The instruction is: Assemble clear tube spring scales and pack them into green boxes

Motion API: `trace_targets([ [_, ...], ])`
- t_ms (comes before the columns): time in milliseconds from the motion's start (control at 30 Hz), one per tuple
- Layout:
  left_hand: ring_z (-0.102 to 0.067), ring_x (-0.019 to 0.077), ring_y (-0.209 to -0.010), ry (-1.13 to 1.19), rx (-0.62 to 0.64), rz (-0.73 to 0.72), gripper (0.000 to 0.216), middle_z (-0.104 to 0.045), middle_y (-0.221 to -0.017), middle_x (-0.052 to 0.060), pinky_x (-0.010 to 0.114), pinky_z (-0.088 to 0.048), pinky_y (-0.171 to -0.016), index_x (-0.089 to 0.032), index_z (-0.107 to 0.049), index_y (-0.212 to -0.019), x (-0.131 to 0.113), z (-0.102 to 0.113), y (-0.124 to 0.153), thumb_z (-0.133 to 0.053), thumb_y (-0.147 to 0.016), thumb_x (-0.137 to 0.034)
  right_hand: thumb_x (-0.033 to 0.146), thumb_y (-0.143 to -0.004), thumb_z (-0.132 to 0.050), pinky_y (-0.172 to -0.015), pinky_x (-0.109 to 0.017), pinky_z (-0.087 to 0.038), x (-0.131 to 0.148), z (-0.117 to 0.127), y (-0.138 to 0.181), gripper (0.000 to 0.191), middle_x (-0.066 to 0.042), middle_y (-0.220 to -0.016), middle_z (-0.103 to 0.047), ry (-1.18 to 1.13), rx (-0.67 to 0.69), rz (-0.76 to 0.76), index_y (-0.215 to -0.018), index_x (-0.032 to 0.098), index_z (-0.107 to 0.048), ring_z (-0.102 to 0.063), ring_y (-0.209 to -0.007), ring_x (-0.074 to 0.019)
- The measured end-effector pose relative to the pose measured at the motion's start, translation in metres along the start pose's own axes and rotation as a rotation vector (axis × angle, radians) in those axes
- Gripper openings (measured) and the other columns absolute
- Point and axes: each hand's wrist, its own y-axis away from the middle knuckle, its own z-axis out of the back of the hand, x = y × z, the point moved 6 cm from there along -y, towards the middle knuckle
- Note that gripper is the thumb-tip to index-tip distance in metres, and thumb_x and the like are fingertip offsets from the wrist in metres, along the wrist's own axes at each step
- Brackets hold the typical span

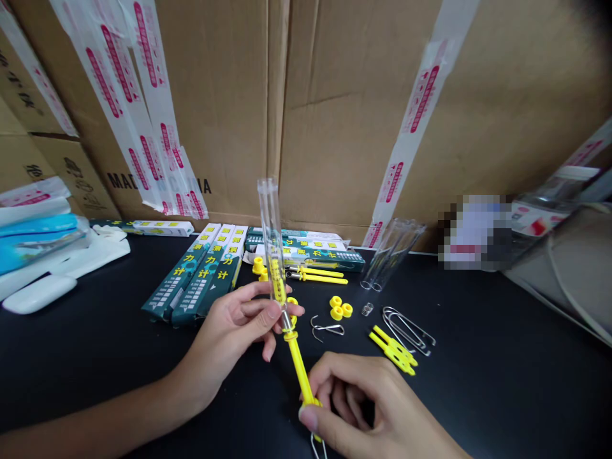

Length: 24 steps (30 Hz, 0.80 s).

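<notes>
My left hand pinches a clear plastic tube that stands nearly upright, with a yellow printed scale showing inside its lower part. My right hand grips the lower end of a yellow plastic rod, from which a metal wire loop hangs. The rod's upper end, with a spring at its tip, meets the tube's bottom opening; how far it reaches in is partly hidden by my left fingers. Beyond my hands lie small yellow caps, wire hooks, a small spring, yellow flat-ended pieces and wire loops.
Dark green printed boxes lie at the back left, more boxes at the back middle. Clear tubes and yellow rods lie nearby. A large cardboard box walls off the back. A white case sits left, a bottle right.
</notes>
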Motion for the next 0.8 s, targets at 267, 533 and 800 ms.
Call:
trace_targets([
  [267,-0.057,0.0091,-0.061,0.04,0.072,-0.003,0.041,-0.079,-0.103,0.014,0.017,-0.045,-0.05,-0.013,-0.077,-0.108,-0.003,-0.004,0.002,-0.087,-0.081,-0.042,0.041,-0.089,-0.07,-0.049,-0.021,-0.036,-0.003,0.003,-0.001,0.023,0.004,-0.069,-0.056,-0.039,-0.065,0.041,-0.082,0.019,-0.066,-0.047,-0.056,-0.009],
  [533,-0.068,0.017,-0.079,-0.038,0.096,0.004,0.04,-0.079,-0.11,0.016,0.019,-0.049,-0.054,-0.012,-0.075,-0.107,-0.003,-0.01,0.003,-0.086,-0.081,-0.04,0.054,-0.089,-0.069,-0.042,-0.016,-0.048,-0.015,0.002,-0.002,0.035,0.004,-0.067,-0.052,-0.215,-0.075,-0.025,-0.086,0.019,-0.067,-0.05,-0.053,-0.0094],
  [800,-0.071,0.0157,-0.076,-0.071,0.023,0.02,0.037,-0.081,-0.1,0.011,0.02,-0.053,-0.06,-0.012,-0.074,-0.105,-0.003,-0.006,0.002,-0.088,-0.076,-0.032,0.051,-0.078,-0.084,-0.051,-0.019,-0.056,-0.017,0.001,-0.005,0.038,0.003,-0.072,-0.057,-0.389,-0.085,-0.029,-0.09,0.017,-0.073,-0.055,-0.059,-0.0105],
])
